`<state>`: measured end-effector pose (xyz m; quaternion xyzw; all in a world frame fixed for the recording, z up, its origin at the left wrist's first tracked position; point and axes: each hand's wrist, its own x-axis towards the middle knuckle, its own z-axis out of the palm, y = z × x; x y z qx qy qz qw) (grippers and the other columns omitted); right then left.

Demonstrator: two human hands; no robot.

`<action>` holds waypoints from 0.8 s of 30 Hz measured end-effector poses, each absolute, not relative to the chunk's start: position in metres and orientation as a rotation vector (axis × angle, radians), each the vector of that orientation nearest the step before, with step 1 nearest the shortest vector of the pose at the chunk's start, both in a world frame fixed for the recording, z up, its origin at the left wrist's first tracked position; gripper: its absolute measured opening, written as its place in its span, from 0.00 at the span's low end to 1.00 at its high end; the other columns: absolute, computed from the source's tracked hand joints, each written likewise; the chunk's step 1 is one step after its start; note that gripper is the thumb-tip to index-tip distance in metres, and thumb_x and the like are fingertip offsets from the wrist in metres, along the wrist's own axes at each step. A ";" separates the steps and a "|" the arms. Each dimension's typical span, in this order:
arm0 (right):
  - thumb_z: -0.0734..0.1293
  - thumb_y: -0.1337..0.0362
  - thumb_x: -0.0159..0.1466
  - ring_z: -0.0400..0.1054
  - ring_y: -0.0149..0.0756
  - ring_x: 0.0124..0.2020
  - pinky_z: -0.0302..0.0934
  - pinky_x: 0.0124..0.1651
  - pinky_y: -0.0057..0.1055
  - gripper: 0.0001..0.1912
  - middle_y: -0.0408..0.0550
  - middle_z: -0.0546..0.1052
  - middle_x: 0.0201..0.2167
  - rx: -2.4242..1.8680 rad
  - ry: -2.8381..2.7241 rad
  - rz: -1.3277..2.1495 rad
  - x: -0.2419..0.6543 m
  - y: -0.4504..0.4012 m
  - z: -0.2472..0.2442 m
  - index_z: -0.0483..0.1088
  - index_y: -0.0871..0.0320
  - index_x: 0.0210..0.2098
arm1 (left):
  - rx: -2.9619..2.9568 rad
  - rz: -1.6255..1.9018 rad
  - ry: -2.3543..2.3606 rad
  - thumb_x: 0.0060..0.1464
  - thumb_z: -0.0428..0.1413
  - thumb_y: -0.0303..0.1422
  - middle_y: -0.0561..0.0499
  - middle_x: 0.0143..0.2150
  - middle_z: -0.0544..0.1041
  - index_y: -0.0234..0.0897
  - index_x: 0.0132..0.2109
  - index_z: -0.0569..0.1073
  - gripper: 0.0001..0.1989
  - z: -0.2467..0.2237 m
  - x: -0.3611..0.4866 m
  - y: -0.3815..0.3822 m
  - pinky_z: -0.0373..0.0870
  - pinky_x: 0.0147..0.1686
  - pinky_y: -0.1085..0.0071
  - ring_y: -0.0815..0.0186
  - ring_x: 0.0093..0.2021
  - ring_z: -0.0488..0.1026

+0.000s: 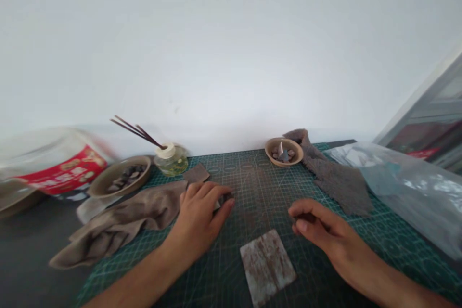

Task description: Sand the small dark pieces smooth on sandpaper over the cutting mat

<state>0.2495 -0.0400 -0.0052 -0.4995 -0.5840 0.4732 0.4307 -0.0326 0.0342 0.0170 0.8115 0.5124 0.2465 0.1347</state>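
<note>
Two hands [198, 204] [327, 228], left pinching dark piece [226, 197], stained slab [267, 269]

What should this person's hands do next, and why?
Perhaps the left hand should bring its small dark piece over the brown-stained square tile. The fingertips appear to grip that piece, and the tile lies close by on the green cutting mat, between the forearms. Blur hides what the piece is.

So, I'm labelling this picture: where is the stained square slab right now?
In the head view, the stained square slab lies on the green cutting mat, low and just right of centre, between the left hand and the right hand.
</note>
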 end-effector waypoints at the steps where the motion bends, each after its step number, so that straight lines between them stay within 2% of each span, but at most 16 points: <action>1: 0.65 0.56 0.69 0.68 0.40 0.46 0.63 0.50 0.38 0.10 0.47 0.72 0.45 -1.259 -1.577 1.043 0.251 -0.037 -0.006 0.72 0.48 0.49 | 2.176 0.751 1.371 0.64 0.52 0.41 0.48 0.44 0.77 0.42 0.49 0.77 0.14 0.021 -0.029 0.029 0.63 0.50 0.56 0.57 0.47 0.69; 4: 0.62 0.63 0.71 0.68 0.41 0.50 0.64 0.55 0.40 0.09 0.49 0.72 0.48 -1.240 -1.853 0.715 0.252 -0.030 -0.008 0.73 0.49 0.48 | 1.558 0.769 1.037 0.65 0.50 0.48 0.49 0.37 0.75 0.38 0.50 0.75 0.20 0.028 -0.015 0.010 0.67 0.39 0.66 0.63 0.37 0.71; 7: 0.62 0.67 0.70 0.68 0.42 0.50 0.66 0.55 0.43 0.11 0.50 0.72 0.48 -1.265 -2.014 0.564 0.253 -0.028 -0.011 0.72 0.50 0.49 | 1.119 0.784 0.855 0.60 0.56 0.51 0.50 0.33 0.71 0.35 0.45 0.75 0.22 0.026 -0.003 -0.007 0.66 0.33 0.71 0.68 0.32 0.68; 9: 0.63 0.67 0.70 0.67 0.43 0.52 0.65 0.57 0.45 0.14 0.51 0.72 0.51 -1.253 -2.073 0.485 0.251 -0.032 -0.011 0.70 0.49 0.54 | 0.964 0.767 0.803 0.58 0.58 0.50 0.53 0.31 0.69 0.35 0.40 0.74 0.21 0.024 0.002 -0.016 0.64 0.30 0.73 0.71 0.29 0.66; 12: 0.64 0.66 0.70 0.65 0.43 0.57 0.64 0.60 0.43 0.21 0.52 0.69 0.55 -1.113 -2.122 0.448 0.245 -0.044 -0.006 0.63 0.48 0.61 | 0.890 0.703 0.785 0.58 0.58 0.51 0.54 0.27 0.67 0.35 0.33 0.69 0.22 0.024 0.009 -0.026 0.61 0.26 0.75 0.73 0.24 0.62; 16: 0.65 0.65 0.69 0.66 0.40 0.57 0.66 0.59 0.37 0.26 0.52 0.68 0.56 -0.931 -2.144 0.484 0.234 -0.060 0.002 0.57 0.47 0.65 | 0.957 0.635 0.819 0.59 0.55 0.53 0.55 0.26 0.67 0.36 0.32 0.68 0.23 0.027 0.018 -0.035 0.58 0.22 0.76 0.74 0.22 0.59; 21: 0.67 0.66 0.68 0.69 0.40 0.54 0.65 0.61 0.39 0.27 0.52 0.70 0.52 -0.836 -2.115 0.491 0.222 -0.067 0.004 0.58 0.47 0.64 | 1.091 0.573 0.885 0.58 0.54 0.55 0.56 0.25 0.67 0.37 0.33 0.69 0.24 0.029 0.024 -0.039 0.59 0.22 0.75 0.72 0.22 0.62; 24: 0.67 0.68 0.67 0.70 0.38 0.51 0.68 0.57 0.36 0.27 0.50 0.71 0.51 -0.783 -2.062 0.496 0.218 -0.067 0.003 0.59 0.47 0.62 | 1.158 0.542 0.906 0.59 0.52 0.56 0.56 0.25 0.67 0.37 0.33 0.68 0.25 0.030 0.024 -0.041 0.59 0.22 0.75 0.72 0.21 0.61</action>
